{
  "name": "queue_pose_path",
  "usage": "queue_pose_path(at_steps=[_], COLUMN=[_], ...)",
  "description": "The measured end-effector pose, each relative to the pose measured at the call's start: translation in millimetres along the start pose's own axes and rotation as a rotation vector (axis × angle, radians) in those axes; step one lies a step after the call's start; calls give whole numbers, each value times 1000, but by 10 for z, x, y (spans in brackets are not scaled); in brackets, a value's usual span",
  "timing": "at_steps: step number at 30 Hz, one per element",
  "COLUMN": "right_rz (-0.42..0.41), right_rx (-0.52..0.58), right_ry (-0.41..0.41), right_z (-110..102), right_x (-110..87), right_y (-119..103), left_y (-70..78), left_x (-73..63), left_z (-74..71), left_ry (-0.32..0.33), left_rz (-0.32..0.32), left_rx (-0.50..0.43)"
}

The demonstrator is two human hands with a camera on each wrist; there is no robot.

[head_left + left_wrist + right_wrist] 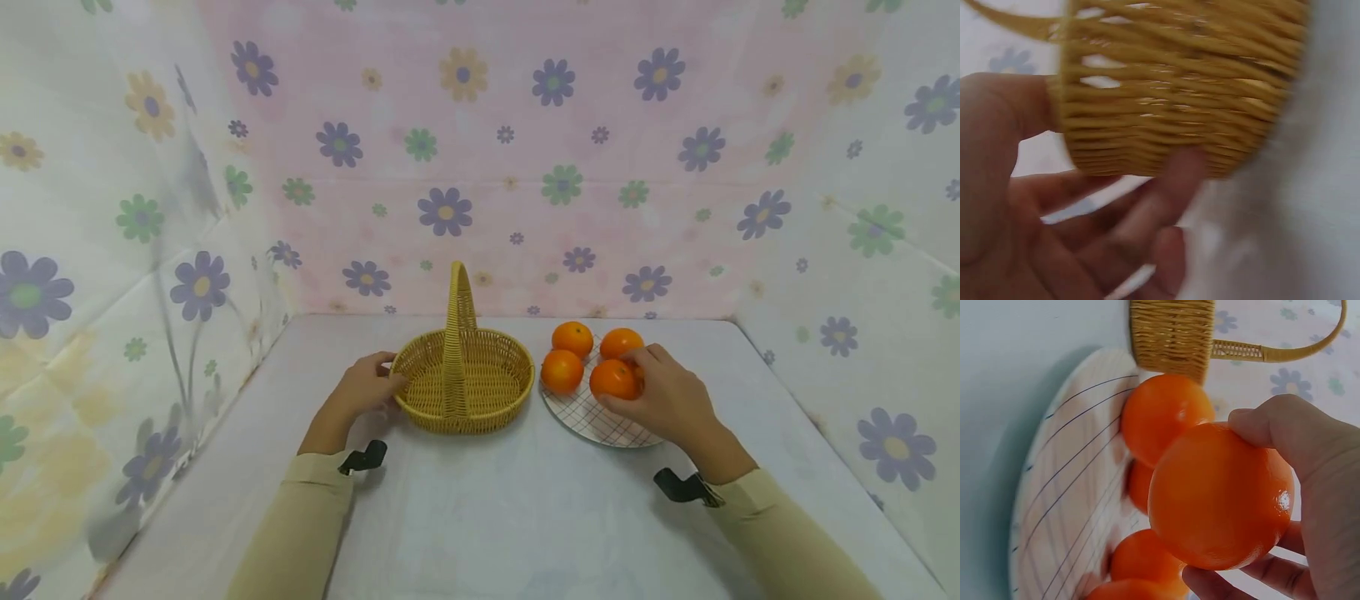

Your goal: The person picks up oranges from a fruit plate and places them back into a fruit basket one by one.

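One orange (613, 380) is grasped by the fingers of your right hand (670, 397) over the checked plate (589, 419); your left hand (364, 387) grips the wicker basket (491, 379). Smooth peel may slip, or brushing neighbouring oranges (562, 372) could roll them onto the counter (480, 517).

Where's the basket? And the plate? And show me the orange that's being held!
Basket (489, 385): head view, on its woven inside.
Plate (592, 417): head view, on its bare, lined near part.
Held orange (1219, 495): right wrist view, on the middle of its skin.
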State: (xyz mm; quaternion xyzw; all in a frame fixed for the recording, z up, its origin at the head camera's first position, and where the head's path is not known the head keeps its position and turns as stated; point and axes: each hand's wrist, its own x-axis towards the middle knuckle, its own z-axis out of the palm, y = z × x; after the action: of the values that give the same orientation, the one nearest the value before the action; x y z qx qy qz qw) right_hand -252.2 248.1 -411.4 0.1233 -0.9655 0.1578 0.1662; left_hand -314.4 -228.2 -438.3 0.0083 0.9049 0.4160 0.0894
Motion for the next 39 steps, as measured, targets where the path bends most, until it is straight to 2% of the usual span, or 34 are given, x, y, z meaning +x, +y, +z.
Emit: queue_pose_path(at_steps=[4,6,12,18,27,39], right_rz=[-32,-44,-60,-86,-75,-90], right_rx=[43,74,136,177,216,309], right_ry=[33,42,42,30,-6,-100], right_z=[-13,-22,-42,-14,105,326], right_x=[69,105,214,326,474,691], right_y=[-83,-137,-295,-446,-691,-990], left_y=[12,1,-70,-111,-134,-166], left_x=[-37,-60,-76,-60,-48,-27], left_z=[-104,-144,-174,-168,-167,-160], left_ry=[-109,-150,-196,-192,-191,-188], left_rz=[-98,-125,-180,-193,-210,-219], left_rx=[-175,-243,-388,-422,-473,-500])
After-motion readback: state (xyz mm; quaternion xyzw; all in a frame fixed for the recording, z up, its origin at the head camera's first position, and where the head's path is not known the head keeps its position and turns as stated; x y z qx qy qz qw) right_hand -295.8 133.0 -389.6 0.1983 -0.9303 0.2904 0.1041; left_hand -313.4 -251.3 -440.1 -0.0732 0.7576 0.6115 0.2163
